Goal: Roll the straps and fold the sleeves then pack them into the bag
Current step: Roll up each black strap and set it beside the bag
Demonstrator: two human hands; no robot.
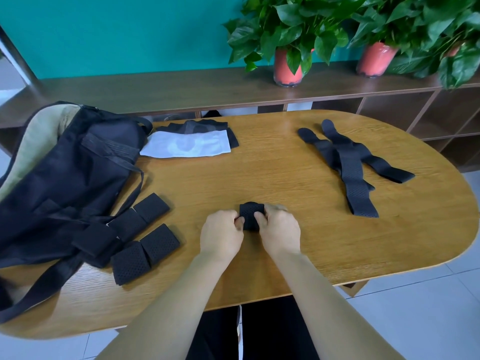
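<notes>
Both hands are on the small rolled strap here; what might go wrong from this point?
1. The rolled strap, pinched between the left hand and right hand, may spring open once released.
2. The loose straps lie crossed over each other; pulling one may drag the rest.
3. The finished rolls lie against the bag; lifting it could scatter them.

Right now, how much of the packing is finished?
Partly done. Several rolled straps sit beside the bag. The left hand and right hand pinch one more roll. Still left: the long straps lying flat on the right of the table, and the sleeves by the bag. I can't see anything packed yet.
</notes>
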